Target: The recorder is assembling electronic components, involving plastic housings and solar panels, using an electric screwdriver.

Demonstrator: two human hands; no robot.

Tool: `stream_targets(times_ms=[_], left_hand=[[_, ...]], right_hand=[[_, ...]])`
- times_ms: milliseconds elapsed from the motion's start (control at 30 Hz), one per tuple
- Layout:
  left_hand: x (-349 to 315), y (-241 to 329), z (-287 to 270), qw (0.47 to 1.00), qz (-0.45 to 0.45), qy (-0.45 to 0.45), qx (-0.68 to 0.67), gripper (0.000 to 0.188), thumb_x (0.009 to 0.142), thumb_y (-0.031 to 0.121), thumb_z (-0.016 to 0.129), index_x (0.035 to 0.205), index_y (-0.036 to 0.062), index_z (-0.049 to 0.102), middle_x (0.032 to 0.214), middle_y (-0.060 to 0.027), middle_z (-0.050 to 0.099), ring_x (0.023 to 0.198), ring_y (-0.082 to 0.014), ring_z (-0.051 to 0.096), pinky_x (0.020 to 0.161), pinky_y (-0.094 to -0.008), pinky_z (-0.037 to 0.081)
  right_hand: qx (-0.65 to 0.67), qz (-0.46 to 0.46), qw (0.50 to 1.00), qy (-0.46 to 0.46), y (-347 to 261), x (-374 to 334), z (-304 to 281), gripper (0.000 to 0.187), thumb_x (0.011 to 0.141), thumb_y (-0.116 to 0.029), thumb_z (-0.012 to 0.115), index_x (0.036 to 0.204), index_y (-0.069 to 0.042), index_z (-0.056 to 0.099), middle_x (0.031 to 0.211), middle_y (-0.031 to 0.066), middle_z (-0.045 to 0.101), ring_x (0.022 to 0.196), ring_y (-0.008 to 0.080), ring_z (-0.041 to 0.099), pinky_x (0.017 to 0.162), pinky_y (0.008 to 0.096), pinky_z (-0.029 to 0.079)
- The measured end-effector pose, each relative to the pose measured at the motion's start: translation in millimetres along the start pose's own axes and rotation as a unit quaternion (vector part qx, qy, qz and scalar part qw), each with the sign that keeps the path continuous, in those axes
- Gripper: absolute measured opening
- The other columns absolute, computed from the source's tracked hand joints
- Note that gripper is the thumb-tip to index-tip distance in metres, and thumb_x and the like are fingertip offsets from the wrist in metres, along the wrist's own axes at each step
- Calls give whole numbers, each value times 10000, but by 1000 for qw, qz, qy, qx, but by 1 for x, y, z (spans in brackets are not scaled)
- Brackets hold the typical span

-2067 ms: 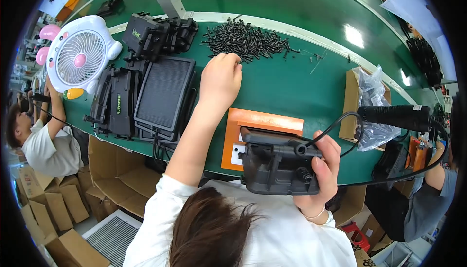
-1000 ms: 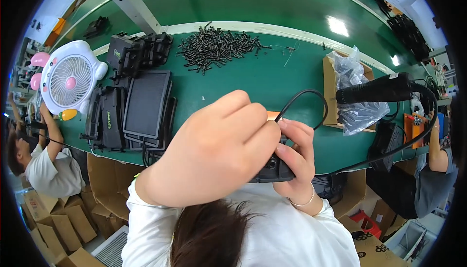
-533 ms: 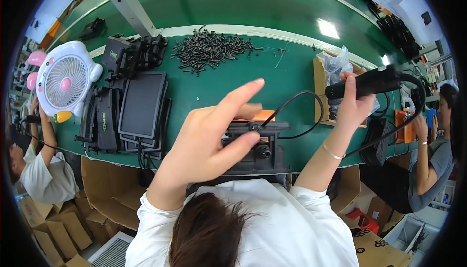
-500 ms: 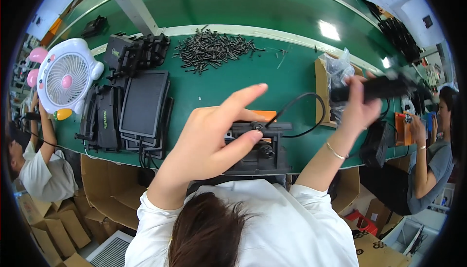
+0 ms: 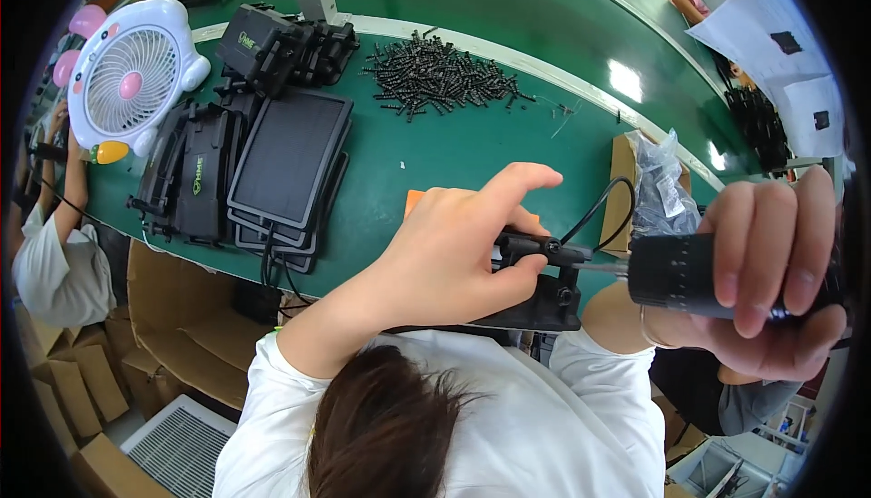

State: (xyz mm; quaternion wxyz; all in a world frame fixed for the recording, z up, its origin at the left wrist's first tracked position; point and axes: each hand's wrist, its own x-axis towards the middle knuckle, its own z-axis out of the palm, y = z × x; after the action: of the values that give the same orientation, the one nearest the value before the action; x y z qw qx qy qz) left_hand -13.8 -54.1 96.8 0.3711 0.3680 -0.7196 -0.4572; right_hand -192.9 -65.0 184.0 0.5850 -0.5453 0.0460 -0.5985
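Note:
My right hand (image 5: 782, 262) is wrapped round a black electric screwdriver (image 5: 670, 273) at the right. Its thin metal bit points left at a black bracket (image 5: 547, 306) near the table's front edge; whether the tip touches a screw I cannot tell. My left hand (image 5: 443, 249) grips the bracket's upper part between thumb and fingers, with the index finger stretched out above. A black cable (image 5: 628, 191) loops up from behind the bracket. Under the left hand, an orange piece (image 5: 414, 200) shows in part.
Black flat panels (image 5: 288, 158) lie stacked at the left beside black cases (image 5: 198, 176) and a white fan (image 5: 134, 76). Small black screw-like parts (image 5: 440, 76) form a heap at the back. A cardboard box (image 5: 621, 167) with clear plastic bags stands at the right.
My right hand has brought the screwdriver nearer and lower, its bit now beside the bracket. The left hand stays on the bracket. The whole view has shifted.

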Motion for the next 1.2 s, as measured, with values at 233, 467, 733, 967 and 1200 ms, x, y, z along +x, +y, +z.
stream_targets(times_ms=[233,467,733,967,1200], left_hand=[[0,-7,4,999,21,3,-23,559,638,1,615,1170,34,445,900,-88,683,775,-267,658,673,-280,499],[0,-11,8,998,36,22,-52,522,647,5,621,1141,16,451,884,-95,679,786,-270,660,691,-293,510],[-1,-11,8,997,38,38,-56,498,672,32,625,1138,24,450,825,-92,671,728,-244,658,658,-291,503],[-2,-12,11,997,35,50,-55,536,681,59,629,1168,45,406,797,-82,664,591,-221,606,557,-296,460],[2,-16,14,995,73,59,-44,521,671,57,618,1148,29,411,769,-87,663,613,-246,626,553,-302,470]], right_hand=[[-16,24,999,-30,10,5,0,272,745,-206,665,764,-94,417,628,12,465,571,95,452,606,187,401],[-25,56,998,2,12,7,3,259,759,-190,639,756,-100,396,636,27,454,570,103,435,601,194,397],[-89,-48,992,-75,24,16,0,425,804,-86,580,1144,0,340,743,26,452,536,83,488,524,217,429],[-119,-7,987,-111,25,20,-1,406,784,-67,563,1110,3,330,727,27,453,508,79,482,515,207,426],[-97,-60,993,12,28,12,0,391,812,-72,520,1137,20,324,723,49,424,504,107,446,489,240,398]])
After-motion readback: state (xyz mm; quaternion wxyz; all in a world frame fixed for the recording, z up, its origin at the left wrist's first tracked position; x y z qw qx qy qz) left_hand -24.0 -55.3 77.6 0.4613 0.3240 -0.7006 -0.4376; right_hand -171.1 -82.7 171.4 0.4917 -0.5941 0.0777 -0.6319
